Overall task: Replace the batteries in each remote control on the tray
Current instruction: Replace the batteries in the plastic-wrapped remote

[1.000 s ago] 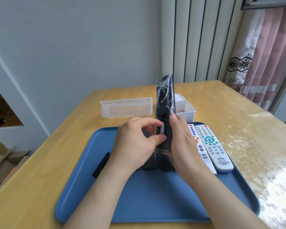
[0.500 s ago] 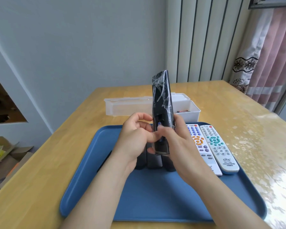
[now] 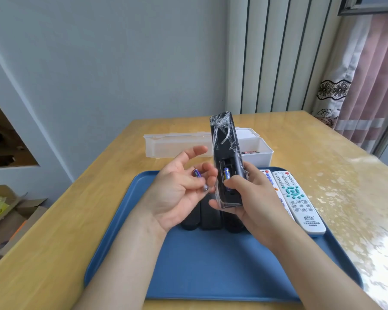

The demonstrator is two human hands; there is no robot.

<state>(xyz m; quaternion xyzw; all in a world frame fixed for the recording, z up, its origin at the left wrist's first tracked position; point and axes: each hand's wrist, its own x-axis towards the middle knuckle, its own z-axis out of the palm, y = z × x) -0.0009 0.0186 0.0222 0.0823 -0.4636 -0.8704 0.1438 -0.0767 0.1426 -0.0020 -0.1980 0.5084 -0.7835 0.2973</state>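
Tray (image 3: 211, 276) open at 6 o'clock; my R hand (image 3: 249, 198) grips remote (image 3: 224, 153), L hand (image 3: 177, 191) pinches 1 battery (image 3: 197, 175), now pulled out to 9.

Three black remotes (image 3: 211, 220) on tray (image 3: 211, 276): only near ends show, rest behind left hand (image 3: 175, 193) and right hand (image 3: 253, 198). Inner white remote (image 3: 269, 179): mostly behind right hand. Battery (image 3: 196, 173) in left hand: middle under a finger. Held remote (image 3: 224, 144): lower compartment under right thumb. Box (image 3: 261, 156) contents too small to tell.
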